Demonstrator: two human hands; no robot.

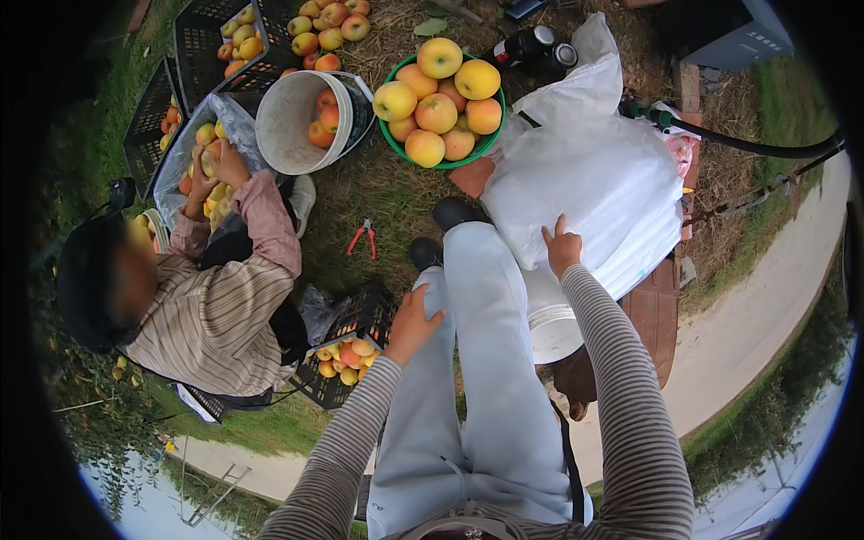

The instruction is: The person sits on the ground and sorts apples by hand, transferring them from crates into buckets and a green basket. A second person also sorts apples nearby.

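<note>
My left hand [413, 325] rests on the knee of my light grey trousers [489, 304], fingers spread, holding nothing. With thumb and forefinger extended, my right hand [562, 247] touches the near side of a large white woven plastic sack [587, 175]; no grasped object shows in it. Beyond my feet stands a green-rimmed basket [502, 128] heaped with yellow-red apples [436, 113]. Red-handled pruning shears [362, 239] lie on the grass to the left of my feet. Under the sack, beside my right leg, is a white bucket [555, 334].
A co-worker [216, 297] at left handles apples in a plastic-lined crate [202, 121]. Near them are a white bucket [280, 128] with several apples, black crates [202, 40] and a crate of apples [331, 391]. Dark bottles [523, 46] and a black hose [756, 140] lie beyond the sack.
</note>
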